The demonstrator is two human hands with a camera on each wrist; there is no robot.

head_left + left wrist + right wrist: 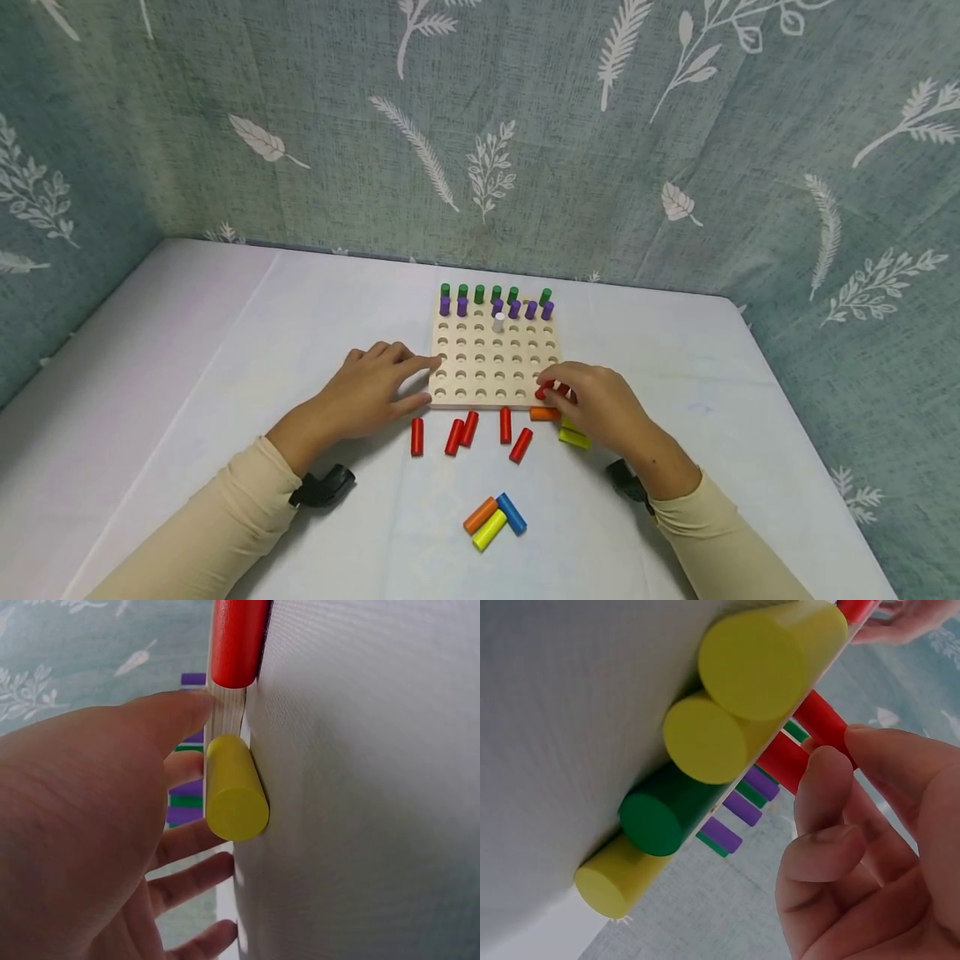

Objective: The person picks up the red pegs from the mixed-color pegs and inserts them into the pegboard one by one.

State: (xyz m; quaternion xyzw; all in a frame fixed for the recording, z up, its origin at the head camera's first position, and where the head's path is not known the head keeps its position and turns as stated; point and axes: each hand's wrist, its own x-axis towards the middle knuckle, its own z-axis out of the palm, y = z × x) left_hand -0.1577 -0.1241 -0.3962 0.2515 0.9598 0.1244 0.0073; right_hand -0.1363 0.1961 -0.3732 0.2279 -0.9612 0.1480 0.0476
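Note:
A pale wooden peg board (480,367) lies on the table, with a row of green pegs (479,293) at the back and purple pegs (513,309) before it. One white peg (498,322) stands just in front of those. My right hand (600,408) is at the board's near right corner, pinching a red peg (821,724) between thumb and fingers. Another red peg (781,759) stands right beside the fingertips. On the other side, my left hand (367,392) rests its extended index finger and thumb along the board's left edge.
Several loose red pegs (506,425) lie before the board. An orange peg (543,413) and yellow pegs (574,437) lie by the right hand, a green peg (667,810) among them. Nearer me are orange, yellow and blue pegs (512,513). A patterned curtain (315,125) hangs behind.

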